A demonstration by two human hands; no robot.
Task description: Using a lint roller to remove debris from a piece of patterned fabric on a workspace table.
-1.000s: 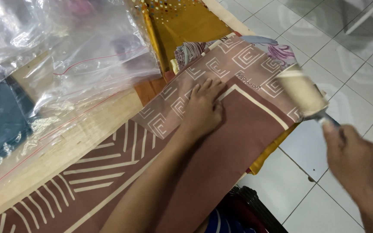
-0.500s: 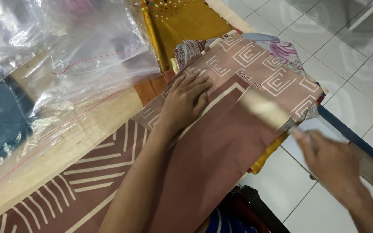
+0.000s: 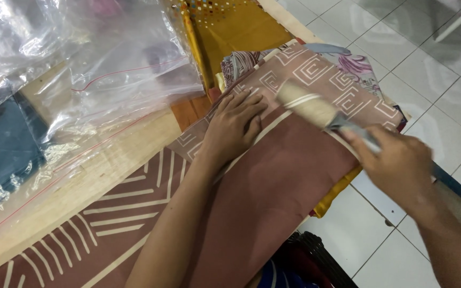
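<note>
The left hand [image 3: 236, 128] lay flat, palm down and fingers spread, on a dusty-brown cloth printed with cream lines and square spirals [image 3: 284, 186], pressing on it where the plain middle met the patterned border. Its grip held nothing; it only rested on the fabric. The right hand [image 3: 398, 165] was closed around the grey handle of a lint roller with a cream-coloured sticky drum [image 3: 306, 105], its grip pinched tight on that handle. The drum lay tilted across the cloth, touching it just beside the fingertips of the left hand, close to the cream stripe that edged the border.

The brown cloth was spread over a pale wooden tabletop [image 3: 102, 170] and hung over its near edge. Under its far corner lay a folded floral fabric in grey, pink and purple [image 3: 356, 66], and beyond that a mustard-yellow cloth with small dots [image 3: 236, 26]. A strip of yellow satin-like fabric [image 3: 337, 192] showed beneath the brown cloth at the right edge of the tabletop. To the left, a heap of clear plastic bags with red seal lines [image 3: 81, 69] covered the tabletop, one of them holding a dark teal folded garment [image 3: 1, 144]. White floor tiles [image 3: 428, 53] lay to the right of the tabletop.
</note>
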